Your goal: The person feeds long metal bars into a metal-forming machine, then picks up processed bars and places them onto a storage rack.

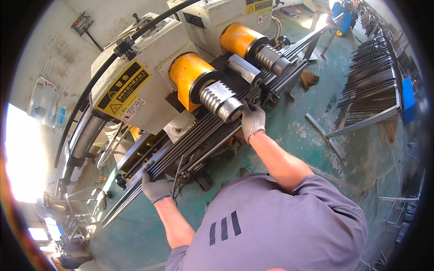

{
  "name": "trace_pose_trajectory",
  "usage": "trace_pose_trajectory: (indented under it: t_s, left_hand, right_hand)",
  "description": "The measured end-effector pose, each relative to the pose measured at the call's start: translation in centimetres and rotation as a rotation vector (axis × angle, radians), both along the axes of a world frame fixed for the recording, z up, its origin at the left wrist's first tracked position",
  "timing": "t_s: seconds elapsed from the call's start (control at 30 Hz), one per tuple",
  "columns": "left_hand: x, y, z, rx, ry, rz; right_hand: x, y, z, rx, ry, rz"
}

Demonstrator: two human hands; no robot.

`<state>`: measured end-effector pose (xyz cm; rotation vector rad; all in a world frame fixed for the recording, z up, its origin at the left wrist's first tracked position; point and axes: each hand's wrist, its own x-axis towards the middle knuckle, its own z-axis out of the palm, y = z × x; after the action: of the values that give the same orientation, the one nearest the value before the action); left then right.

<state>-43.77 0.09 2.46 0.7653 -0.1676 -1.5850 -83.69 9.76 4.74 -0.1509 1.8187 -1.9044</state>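
Several long thin metal bars (181, 147) lie side by side along the machine bed, slanting from lower left to upper right. My left hand (156, 186), in a grey knitted glove, is closed around the near edge of these bars, its fingers on top of them. Farther right, my right hand (252, 119), also gloved, is at the bed just beyond the blunt end of a ridged steel spindle (221, 101). Its fingers are bent inward and partly hidden; what they grip does not show clearly. An orange cylindrical guard (187, 74) surrounds the spindle's base.
Beside the first machine head (135, 86) stands a second orange guard (239, 38) with its own spindle. A black hose (106, 63) arches at the left. On the right, a rack holds many thin rods (368, 81); a metal angle piece (325, 135) lies on the green floor.
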Motion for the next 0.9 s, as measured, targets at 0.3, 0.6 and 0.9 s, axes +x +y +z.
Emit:
trace_pose_trajectory:
  t_s: [0.3, 0.6, 0.9]
  left_hand:
    - [1.7, -0.3, 0.7, 0.123, -0.126, 0.127]
    - [-4.0, 0.8, 4.5, 0.184, -0.158, -0.006]
    - [-1.7, 1.6, 0.5, 0.096, -0.152, -0.081]
  right_hand:
    - [-0.1, 4.6, -2.9, 0.004, -0.112, -0.002]
    - [-1.4, 0.1, -0.6, -0.359, -0.419, 0.057]
    - [-0.6, 0.5, -0.8, -0.214, -0.28, 0.026]
